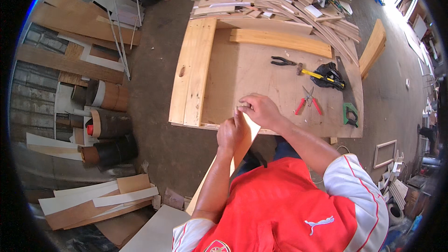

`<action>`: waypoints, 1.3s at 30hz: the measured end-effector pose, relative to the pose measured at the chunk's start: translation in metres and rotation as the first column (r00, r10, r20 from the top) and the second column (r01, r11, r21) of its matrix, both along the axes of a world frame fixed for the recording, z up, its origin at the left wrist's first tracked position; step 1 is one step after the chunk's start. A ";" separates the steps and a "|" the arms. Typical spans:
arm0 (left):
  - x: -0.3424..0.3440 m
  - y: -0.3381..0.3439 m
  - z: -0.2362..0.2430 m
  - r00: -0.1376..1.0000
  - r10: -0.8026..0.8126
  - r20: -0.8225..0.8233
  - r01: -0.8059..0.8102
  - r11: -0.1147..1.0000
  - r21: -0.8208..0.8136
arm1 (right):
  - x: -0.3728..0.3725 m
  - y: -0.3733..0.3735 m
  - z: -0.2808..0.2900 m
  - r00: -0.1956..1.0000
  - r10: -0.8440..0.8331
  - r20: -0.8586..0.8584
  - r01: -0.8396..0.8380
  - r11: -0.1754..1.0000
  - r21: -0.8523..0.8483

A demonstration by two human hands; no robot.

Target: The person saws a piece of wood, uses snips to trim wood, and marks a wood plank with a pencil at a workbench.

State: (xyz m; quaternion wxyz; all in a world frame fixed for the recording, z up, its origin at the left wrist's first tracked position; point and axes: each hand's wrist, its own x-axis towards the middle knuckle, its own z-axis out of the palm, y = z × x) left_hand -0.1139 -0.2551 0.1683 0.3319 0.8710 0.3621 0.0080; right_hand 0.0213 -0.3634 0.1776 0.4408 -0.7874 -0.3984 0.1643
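Note:
A pale wooden board (246,135) slants from the near edge of the work table (275,88) down past my left forearm. My left hand (230,134) is closed round the board's upper end, thumb pointing up. My right hand (262,110) is at the same end, its fingers curled together close to my left thumb. Whatever small thing its fingertips pinch, if any, is too small to make out. On the table lie pliers with dark handles (283,60), a hammer with a yellow handle (317,74), red-handled snips (308,101) and a handsaw with a green grip (350,114).
Two joined planks (192,72) lie along the table's left side, another plank (280,41) near its back. A black bag (328,75) sits by the hammer. Offcuts (275,0) are heaped beyond. Rolls of sheet material (112,151) and boards (100,200) lie on the left floor.

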 end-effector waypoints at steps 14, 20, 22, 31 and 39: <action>-0.081 0.049 -0.005 0.979 -0.046 -0.197 0.052 0.998 0.023 | -0.092 0.052 -0.028 0.937 0.043 0.347 -0.053 0.998 0.017; -0.071 0.047 -0.005 0.972 -0.145 -0.186 0.144 0.989 -0.019 | -0.062 0.041 -0.022 0.967 0.161 0.198 -0.148 0.986 -0.076; -0.069 0.042 0.000 0.960 -0.176 -0.216 0.177 0.984 -0.016 | -0.045 0.035 -0.014 0.918 0.379 0.121 -0.350 0.914 -0.204; -0.023 0.005 0.025 0.956 -0.221 -0.193 0.214 0.975 -0.057 | 0.002 -0.010 0.000 0.866 0.442 0.235 -0.402 0.893 -0.201; 0.021 -0.031 0.036 0.967 -0.206 -0.150 0.210 0.978 0.011 | 0.048 -0.038 -0.009 0.893 0.410 0.186 -0.407 0.912 -0.057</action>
